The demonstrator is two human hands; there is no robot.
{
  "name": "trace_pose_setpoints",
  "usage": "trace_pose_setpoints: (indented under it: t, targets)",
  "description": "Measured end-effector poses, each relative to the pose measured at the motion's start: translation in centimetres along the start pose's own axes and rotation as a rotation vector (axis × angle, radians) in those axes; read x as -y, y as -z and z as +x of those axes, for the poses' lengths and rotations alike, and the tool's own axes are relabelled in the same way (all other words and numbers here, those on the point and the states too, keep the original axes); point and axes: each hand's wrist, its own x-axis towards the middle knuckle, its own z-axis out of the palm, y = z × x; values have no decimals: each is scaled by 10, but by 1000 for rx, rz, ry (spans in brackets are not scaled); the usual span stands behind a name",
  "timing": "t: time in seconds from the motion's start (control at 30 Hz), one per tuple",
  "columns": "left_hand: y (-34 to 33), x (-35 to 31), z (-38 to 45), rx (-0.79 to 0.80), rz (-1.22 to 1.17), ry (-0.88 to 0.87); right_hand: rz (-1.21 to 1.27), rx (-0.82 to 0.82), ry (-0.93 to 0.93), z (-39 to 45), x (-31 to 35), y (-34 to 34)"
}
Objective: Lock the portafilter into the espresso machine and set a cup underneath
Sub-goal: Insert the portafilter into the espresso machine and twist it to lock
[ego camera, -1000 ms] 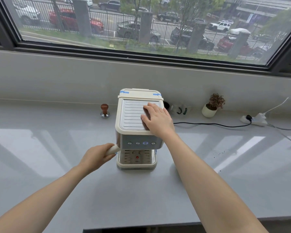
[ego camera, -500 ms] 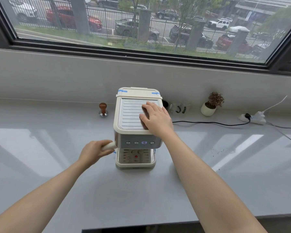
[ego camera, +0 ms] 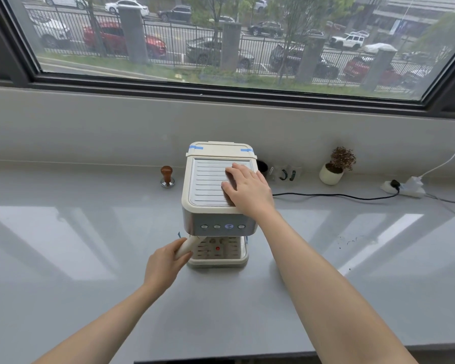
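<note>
A cream espresso machine (ego camera: 216, 206) stands on the grey counter (ego camera: 90, 258) below the window. My left hand (ego camera: 166, 264) is closed around the cream portafilter handle (ego camera: 188, 245), which sticks out from under the machine's front toward the lower left. The portafilter's basket end is hidden under the machine's head. My right hand (ego camera: 247, 190) lies flat on the right side of the ribbed top plate. The drip tray (ego camera: 218, 261) below holds no cup. I can't make out a cup anywhere.
A wooden-knobbed tamper (ego camera: 167, 176) stands left of the machine near the wall. Behind it on the right are small dark items (ego camera: 286, 174), a potted plant (ego camera: 335, 168), a black cable (ego camera: 334, 197) and a white power strip (ego camera: 402, 189).
My left hand has swung the portafilter handle from pointing left toward the front of the machine. My right hand has stayed pressed on the top.
</note>
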Motion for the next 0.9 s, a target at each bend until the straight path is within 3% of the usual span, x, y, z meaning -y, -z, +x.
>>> trace_pose_setpoints:
  t: [0.3, 0.67, 0.9]
  targets:
    - [5, -3, -1, 133, 25, 15, 10, -2, 0, 0, 0, 0]
    - [-13, -27, -24, 51, -37, 110, 17, -10, 8, 0, 0, 1]
    - [-22, -29, -27, 107, -156, 216, 21, -8, 11, -1, 0, 1]
